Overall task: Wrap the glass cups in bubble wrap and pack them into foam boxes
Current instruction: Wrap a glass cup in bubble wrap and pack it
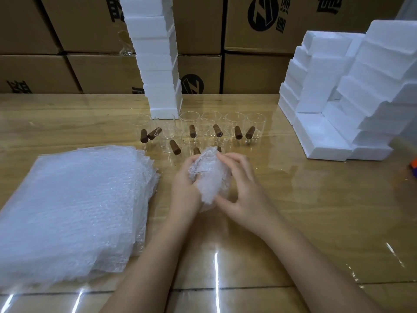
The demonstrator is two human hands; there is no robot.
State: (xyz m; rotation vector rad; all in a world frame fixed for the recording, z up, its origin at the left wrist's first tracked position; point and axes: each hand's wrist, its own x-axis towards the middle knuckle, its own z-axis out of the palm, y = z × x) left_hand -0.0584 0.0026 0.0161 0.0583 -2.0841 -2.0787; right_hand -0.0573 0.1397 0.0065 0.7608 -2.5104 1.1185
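The wrapped cup [208,177] sat low over the middle of the desk [293,211], between both hands; whether it touched the wood could not be told. The left hand [184,188] had its grip curled round the wrapped cup's left side. The right hand [241,193] had its grip curled round the right side, fingers pressing the bubble wrap down. The wrap covered the glass all round, so this cup seemed close to ready for a box.

Just beyond it the bare cups [234,125], glass with brown wooden handles, stood in two loose rows, none of them wrapped. A thick stack of bubble wrap sheets [72,211] lay to the left. A tall tower of foam boxes [158,64] rose behind the cups, and a pile of foam boxes [327,136] stood at the right. Whether any held a cup did not show. Most of the job looked to be left.
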